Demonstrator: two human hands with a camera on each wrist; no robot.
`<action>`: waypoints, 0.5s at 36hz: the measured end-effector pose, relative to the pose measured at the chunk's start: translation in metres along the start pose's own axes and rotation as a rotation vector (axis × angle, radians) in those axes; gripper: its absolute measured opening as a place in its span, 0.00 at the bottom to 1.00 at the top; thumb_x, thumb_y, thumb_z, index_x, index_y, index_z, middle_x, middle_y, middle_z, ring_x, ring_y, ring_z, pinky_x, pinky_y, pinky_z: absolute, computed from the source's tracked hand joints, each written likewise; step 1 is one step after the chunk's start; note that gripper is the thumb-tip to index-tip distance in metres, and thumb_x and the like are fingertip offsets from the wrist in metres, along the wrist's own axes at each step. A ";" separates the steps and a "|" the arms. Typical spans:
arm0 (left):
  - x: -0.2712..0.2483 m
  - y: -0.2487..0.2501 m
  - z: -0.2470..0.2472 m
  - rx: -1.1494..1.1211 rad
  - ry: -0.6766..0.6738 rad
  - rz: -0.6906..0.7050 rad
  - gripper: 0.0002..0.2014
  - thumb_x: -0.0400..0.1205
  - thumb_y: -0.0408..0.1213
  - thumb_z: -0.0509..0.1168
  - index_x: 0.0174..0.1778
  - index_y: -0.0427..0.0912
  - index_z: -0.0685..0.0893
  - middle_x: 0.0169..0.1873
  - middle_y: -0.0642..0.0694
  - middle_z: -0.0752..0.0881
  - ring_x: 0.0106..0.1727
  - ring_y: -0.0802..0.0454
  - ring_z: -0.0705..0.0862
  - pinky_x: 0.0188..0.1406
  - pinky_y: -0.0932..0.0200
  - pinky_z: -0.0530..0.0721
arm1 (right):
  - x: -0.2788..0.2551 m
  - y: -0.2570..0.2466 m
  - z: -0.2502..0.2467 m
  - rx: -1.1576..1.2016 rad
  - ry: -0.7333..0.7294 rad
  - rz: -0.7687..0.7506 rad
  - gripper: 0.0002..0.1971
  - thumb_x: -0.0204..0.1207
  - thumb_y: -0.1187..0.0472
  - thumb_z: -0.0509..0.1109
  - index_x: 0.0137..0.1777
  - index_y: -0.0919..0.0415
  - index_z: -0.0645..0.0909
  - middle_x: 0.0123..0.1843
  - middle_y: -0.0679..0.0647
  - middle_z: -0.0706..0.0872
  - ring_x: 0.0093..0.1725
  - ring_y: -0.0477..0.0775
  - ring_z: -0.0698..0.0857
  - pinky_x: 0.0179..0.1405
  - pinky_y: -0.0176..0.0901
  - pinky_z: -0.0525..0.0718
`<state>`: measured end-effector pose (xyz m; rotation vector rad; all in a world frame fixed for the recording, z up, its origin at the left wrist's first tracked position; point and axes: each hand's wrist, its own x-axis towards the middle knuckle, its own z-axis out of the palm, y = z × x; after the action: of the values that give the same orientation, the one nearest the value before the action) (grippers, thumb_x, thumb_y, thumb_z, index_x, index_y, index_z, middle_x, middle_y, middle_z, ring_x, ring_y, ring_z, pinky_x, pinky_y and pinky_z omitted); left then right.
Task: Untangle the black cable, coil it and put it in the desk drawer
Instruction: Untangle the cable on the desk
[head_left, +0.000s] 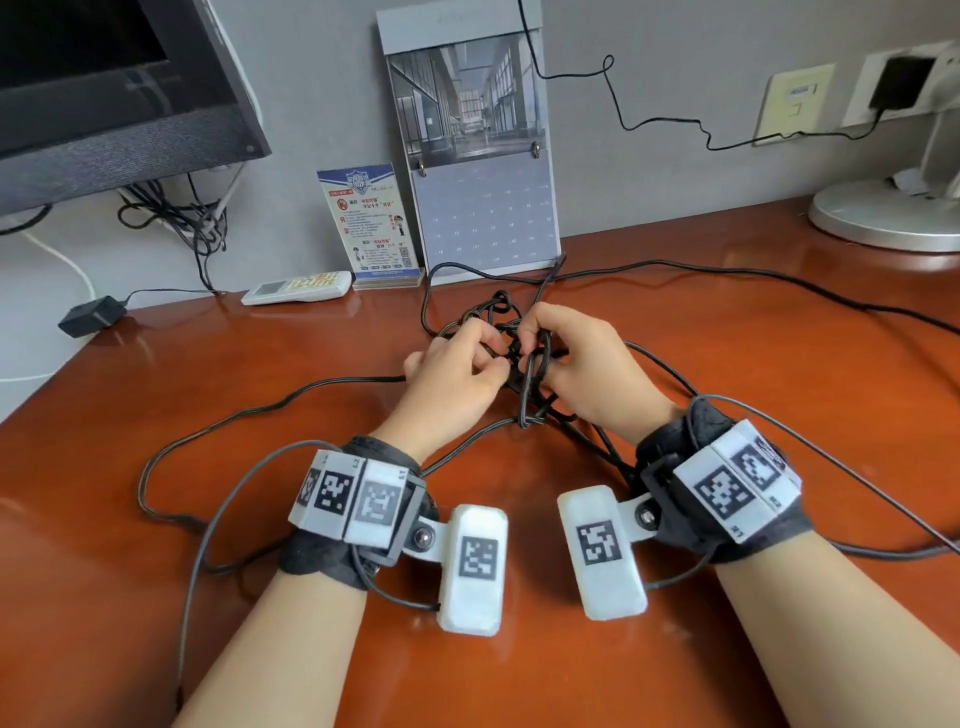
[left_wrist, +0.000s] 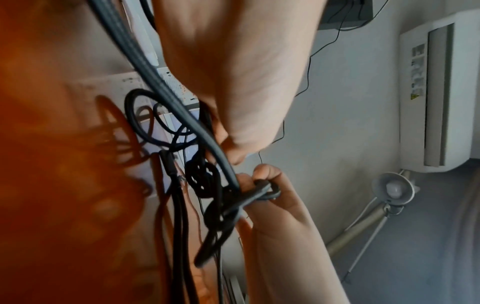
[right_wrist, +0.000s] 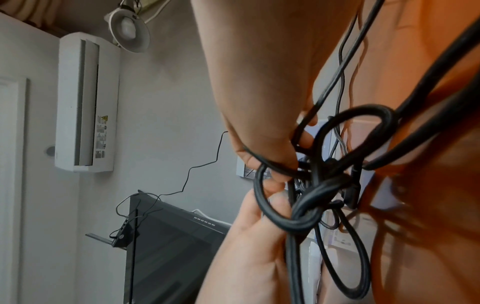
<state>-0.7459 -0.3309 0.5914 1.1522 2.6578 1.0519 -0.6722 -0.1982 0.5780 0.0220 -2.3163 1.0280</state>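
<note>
The black cable (head_left: 506, 312) lies in a knotted tangle at the middle of the red-brown desk (head_left: 234, 353), with long strands trailing off left and right. My left hand (head_left: 488, 358) pinches strands on the left side of the knot. My right hand (head_left: 530, 348) holds a loop on its right side with curled fingers. In the left wrist view my right hand (left_wrist: 270, 185) pinches a doubled loop of the cable (left_wrist: 205, 181), just below my left hand (left_wrist: 228, 152). In the right wrist view several loops of the cable (right_wrist: 309, 205) cross between my right hand (right_wrist: 283, 162) and my left hand (right_wrist: 270, 193). No drawer is in view.
A monitor (head_left: 104, 93) stands at the back left with a bundle of other wires under it. A desk calendar (head_left: 478, 171), a card stand (head_left: 374, 223), a white remote (head_left: 296, 288) and a black adapter (head_left: 91, 314) line the back edge. A lamp base (head_left: 883, 213) sits at the far right.
</note>
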 end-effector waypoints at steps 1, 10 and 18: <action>-0.001 -0.001 0.001 0.016 0.004 0.003 0.07 0.84 0.38 0.56 0.47 0.57 0.71 0.33 0.57 0.80 0.51 0.52 0.75 0.58 0.55 0.60 | 0.000 0.001 -0.001 -0.009 -0.013 0.006 0.14 0.68 0.77 0.66 0.38 0.55 0.73 0.36 0.41 0.79 0.39 0.47 0.77 0.43 0.39 0.77; -0.003 0.003 -0.015 -0.052 0.500 -0.140 0.15 0.86 0.30 0.47 0.46 0.54 0.73 0.35 0.56 0.69 0.48 0.57 0.57 0.62 0.51 0.57 | 0.000 0.020 -0.011 -0.238 -0.011 0.229 0.16 0.71 0.73 0.61 0.40 0.48 0.67 0.40 0.58 0.83 0.43 0.59 0.74 0.60 0.59 0.71; 0.008 -0.026 -0.032 -0.403 0.874 -0.548 0.12 0.86 0.33 0.45 0.46 0.51 0.71 0.64 0.39 0.74 0.67 0.39 0.70 0.42 0.61 0.57 | 0.000 0.015 -0.020 -0.350 -0.008 0.280 0.13 0.71 0.70 0.61 0.42 0.48 0.69 0.47 0.51 0.79 0.49 0.62 0.77 0.47 0.55 0.78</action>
<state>-0.7780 -0.3563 0.6013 -0.1904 2.7524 2.1332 -0.6653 -0.1743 0.5782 -0.4474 -2.5231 0.7341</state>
